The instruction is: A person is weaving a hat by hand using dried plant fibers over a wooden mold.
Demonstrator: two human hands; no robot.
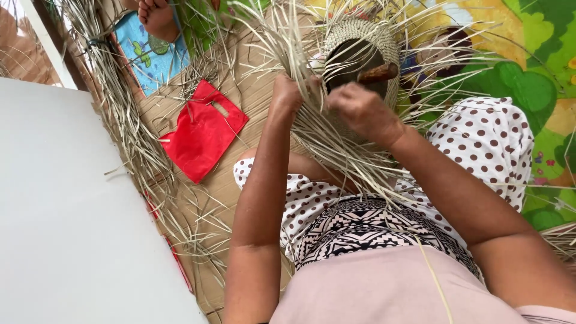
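cardboard floor point(240, 102); half-woven basket point(360, 42) just beyond both hands' point(288, 93) grip on straw strands point(336, 144).

Two hands weaving a straw basket

The left hand point(287, 93) grips a bundle of straw strips point(336, 150) beside the woven basket point(363, 51); the right hand point(360, 111) pinches strands at its dark opening. A red bag point(201, 132) lies on cardboard point(240, 90) nearby.

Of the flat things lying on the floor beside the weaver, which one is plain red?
The red bag with a cut-out handle, lying on the cardboard nearest the left hand. The blue picture mat farther away bears drawings.
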